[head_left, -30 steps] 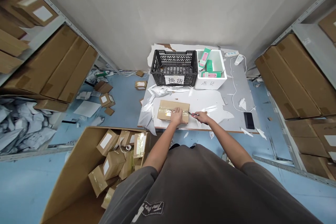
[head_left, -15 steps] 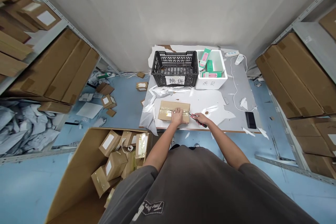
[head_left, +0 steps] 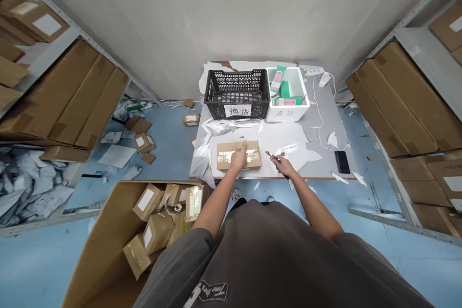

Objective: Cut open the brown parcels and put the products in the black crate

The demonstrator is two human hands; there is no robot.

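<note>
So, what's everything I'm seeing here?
taped box: 1, brown, on table
tool: 1, dark, in right hand
crate: 1, black, table's back
bin: 1, white, beside crate
packets: several, green-pink, in bin
phone: 1, black, table's right
power strip: 1, white, table's back
paper scraps: many, white, on table
table: 1, grey, centre
carton: 1, brown, lower left
small boxes: several, brown, in carton
racks: 2, grey, either side
left hand: 1, on taped box
right hand: 1, around tool

A black plastic crate (head_left: pixel 215 110) bears a white paper label (head_left: pixel 237 111). Just right of the crate is a white bin (head_left: pixel 272 116) holding green-and-pink packages (head_left: pixel 277 80); farther right of the crate, a power strip (head_left: pixel 314 71). A dark phone (head_left: pixel 342 161) lies right of the crate and nearer the viewer. Tall brown cartons (head_left: pixel 84 94) stand on shelving well left of the crate, crumpled grey bags (head_left: pixel 32 178) beneath them.
</note>
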